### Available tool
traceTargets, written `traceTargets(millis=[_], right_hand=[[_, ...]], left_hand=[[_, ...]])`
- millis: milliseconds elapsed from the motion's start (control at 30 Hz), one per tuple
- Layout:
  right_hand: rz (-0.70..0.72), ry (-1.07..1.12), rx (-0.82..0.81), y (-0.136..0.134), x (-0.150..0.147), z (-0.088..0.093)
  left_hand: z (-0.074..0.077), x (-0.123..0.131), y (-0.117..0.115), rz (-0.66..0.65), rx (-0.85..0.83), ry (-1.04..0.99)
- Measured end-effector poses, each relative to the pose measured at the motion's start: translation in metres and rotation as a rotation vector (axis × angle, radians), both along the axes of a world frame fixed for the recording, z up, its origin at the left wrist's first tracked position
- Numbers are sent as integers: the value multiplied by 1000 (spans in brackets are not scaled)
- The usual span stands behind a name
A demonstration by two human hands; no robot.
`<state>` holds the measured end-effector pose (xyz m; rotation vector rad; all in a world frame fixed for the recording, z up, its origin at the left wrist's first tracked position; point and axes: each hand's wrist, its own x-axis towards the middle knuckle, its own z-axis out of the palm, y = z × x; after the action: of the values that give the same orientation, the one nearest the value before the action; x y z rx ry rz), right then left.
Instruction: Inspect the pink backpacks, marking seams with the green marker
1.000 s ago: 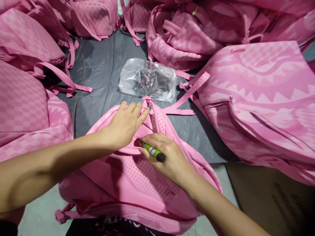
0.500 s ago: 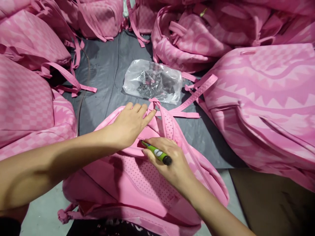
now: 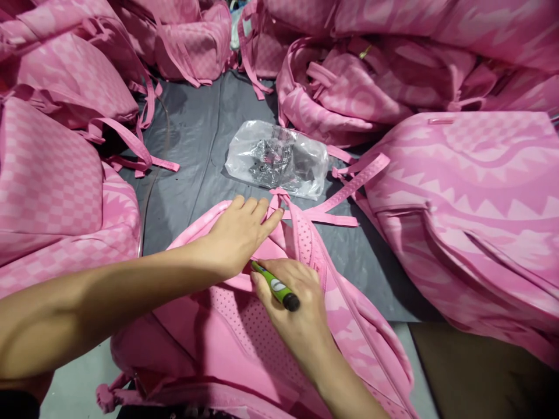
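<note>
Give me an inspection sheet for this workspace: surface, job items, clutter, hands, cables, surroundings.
Surface: dark grey sheet, creased.
Job items: near backpack, pink; green pen-like tool with a black end.
Clutter: clear plastic bag with dark contents, beyond the near backpack.
Hands: left hand on the near backpack's upper part; right hand gripping the green pen-like tool.
Cables: thin curved strip at left; cannot tell whether it is a cable.
Surroundings: other pink backpacks left, right and beyond.

- The scene is viewed from the wearer's head, forward and down.
- The hands (image 3: 301,299) and bag (image 3: 262,343) are seen from close above.
- The surface (image 3: 192,137) is taken in beyond them.
</note>
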<state>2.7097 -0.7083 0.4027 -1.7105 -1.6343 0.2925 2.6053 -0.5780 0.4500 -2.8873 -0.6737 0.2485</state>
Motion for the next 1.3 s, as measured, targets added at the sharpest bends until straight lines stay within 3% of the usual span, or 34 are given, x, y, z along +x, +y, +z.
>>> traceTargets(millis=[533, 667, 800, 900, 1033, 1167, 1300], right_hand=[[-100, -99, 97, -8, -25, 3], [-63, -16, 88, -9, -31, 4], [-139, -91, 131, -9, -33, 2], [-98, -6, 112, -9, -34, 2], [-170, -83, 152, -9, -33, 1], [-120, -2, 135, -8, -32, 0], [-172, -19, 137, -7, -32, 0]], left_hand=[[2, -8, -11, 38, 44, -32], [2, -11, -13, 38, 48, -54], [3, -13, -13, 35, 46, -73], [4, -14, -13, 33, 32, -69], [4, -15, -12, 30, 31, -79], [4, -15, -12, 25, 29, -81], [2, -14, -12, 31, 41, -93]])
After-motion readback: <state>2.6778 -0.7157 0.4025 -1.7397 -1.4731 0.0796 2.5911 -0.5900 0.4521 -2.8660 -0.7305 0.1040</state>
